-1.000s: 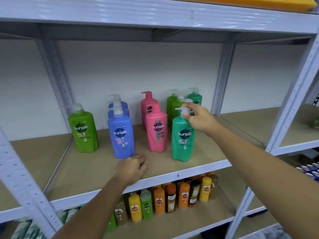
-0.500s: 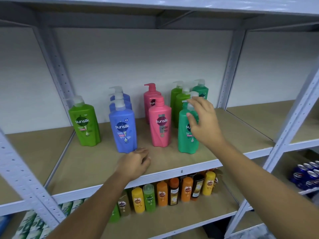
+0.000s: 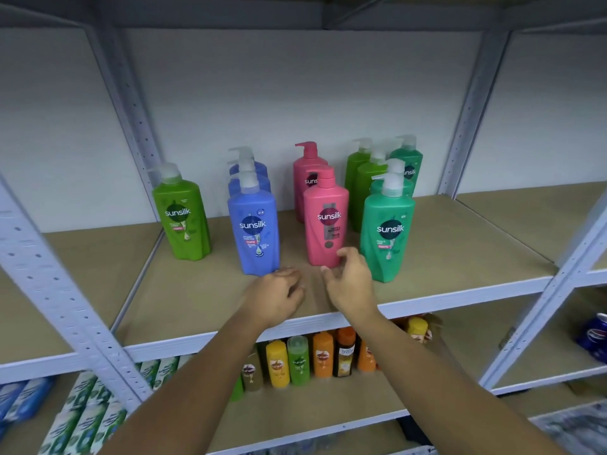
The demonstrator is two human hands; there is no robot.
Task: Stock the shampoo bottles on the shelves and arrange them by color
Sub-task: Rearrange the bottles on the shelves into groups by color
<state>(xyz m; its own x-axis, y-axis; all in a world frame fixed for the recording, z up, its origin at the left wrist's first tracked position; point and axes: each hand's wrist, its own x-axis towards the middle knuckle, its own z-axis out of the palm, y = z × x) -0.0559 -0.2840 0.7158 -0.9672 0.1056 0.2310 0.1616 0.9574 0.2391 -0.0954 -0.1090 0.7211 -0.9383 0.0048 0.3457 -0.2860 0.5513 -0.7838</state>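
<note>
Pump shampoo bottles stand in rows on the middle shelf (image 3: 460, 257): a lone light green bottle (image 3: 184, 218) at left, a blue row led by the front blue bottle (image 3: 256, 231), a pink row led by the front pink bottle (image 3: 325, 221), light green bottles (image 3: 361, 188) behind, and a teal row led by the front teal bottle (image 3: 387, 234). My left hand (image 3: 276, 297) rests on the shelf in front of the blue bottle, fingers loosely curled. My right hand (image 3: 351, 284) hovers with relaxed fingers between the pink and teal bottles, holding nothing.
Grey metal uprights (image 3: 42, 277) frame the bay. The shelf below holds small orange, yellow and green bottles (image 3: 322, 356). Boxed goods (image 3: 85, 415) sit at lower left and blue cans (image 3: 594, 336) at right. Bare board lies to either side of the bottles.
My right hand let go of the teal bottle's pump and dropped down to the shelf front beside my left hand. The left hand barely moved.
</note>
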